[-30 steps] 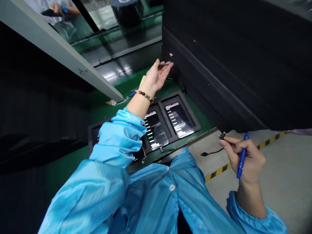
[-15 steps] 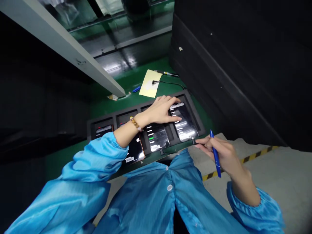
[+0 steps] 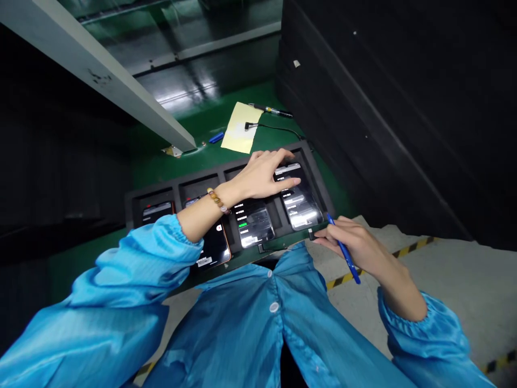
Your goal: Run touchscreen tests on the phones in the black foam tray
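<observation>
My left hand (image 3: 266, 175) lies over the top end of the rightmost smartphone (image 3: 301, 202), its fingers spread and the thumb on the lit screen. This phone sits in a compartment of a black foam tray (image 3: 177, 199). Just below its lower edge, my right hand (image 3: 351, 240) pinches a black cable plug (image 3: 311, 235), its metal tip apart from the phone. A blue pen (image 3: 345, 253) is tucked between the fingers of that same hand. Left of this phone, another smartphone (image 3: 255, 223) shows a list with a green line and has a cable plug (image 3: 261, 248) at its lower edge.
Two more phones (image 3: 214, 245) (image 3: 158, 211) lie in the tray's left compartments, partly under my left arm. Behind the tray are a yellow paper (image 3: 238, 137), a cable end (image 3: 248, 125), a black pen (image 3: 274, 111) and a blue cap (image 3: 216, 137). A grey post (image 3: 133, 97) stands left; dark panels rise right.
The plug in my right hand has come away from the phone's lower edge, showing its metal tip. My left index finger has shifted off the phone's top edge. The view has shifted slightly.
</observation>
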Available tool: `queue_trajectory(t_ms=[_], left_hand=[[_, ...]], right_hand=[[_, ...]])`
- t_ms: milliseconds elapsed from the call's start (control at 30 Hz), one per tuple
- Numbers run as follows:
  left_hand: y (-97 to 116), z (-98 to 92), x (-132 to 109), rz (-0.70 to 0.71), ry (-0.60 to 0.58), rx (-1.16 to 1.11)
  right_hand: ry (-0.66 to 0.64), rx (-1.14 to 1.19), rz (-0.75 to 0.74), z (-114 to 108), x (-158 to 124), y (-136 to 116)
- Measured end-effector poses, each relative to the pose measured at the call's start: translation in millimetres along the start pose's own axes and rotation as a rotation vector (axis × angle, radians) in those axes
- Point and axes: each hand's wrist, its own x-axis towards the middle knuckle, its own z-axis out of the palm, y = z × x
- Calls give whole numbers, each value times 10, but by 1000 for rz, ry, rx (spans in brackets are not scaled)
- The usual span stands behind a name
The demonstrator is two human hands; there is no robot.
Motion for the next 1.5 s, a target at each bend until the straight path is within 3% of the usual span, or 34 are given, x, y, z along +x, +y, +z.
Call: queue_trajectory(t_ms=[200,500,667,800,867,933,1000,1067,1133,1200,1300,1367,1433,1500], left_hand=[[4,1,-10,-9,7,-22],[-40,42,-46,18,-15,37],[-30,78,-62,43,-20,87],[21,31,-139,31,-45,52],[72,-73,-274,19,-53,37],[134,-241,-513,8,-31,50],[196,-448,-867,-19,22,84],[245,-650,-1326,-73,75,130],[265,-789,-1858,-182,209,161],[218,-826,-2416,-321,424,159],[-69,-678,-3183,-605,1005,97],[-396,-489,-3566,-657,1333,55],[-739,-282,-3799,-762,1469,-6],[-998,-105,-3882,-857,1485,-101]], right_hand=[[-10,-59,-23,8,33,82],[39,20,95,0,50,36],[234,48,54,32,-76,80],[519,319,211,177,-121,-33],[524,407,279,286,-41,-208],[416,431,311,387,96,-416],[341,470,348,459,242,-584],[378,512,401,488,348,-651],[496,491,461,471,386,-606],[647,415,496,426,364,-483],[767,333,523,367,291,-262],[776,340,514,351,270,-138],[772,366,491,347,295,-44],[750,392,476,341,358,25]])
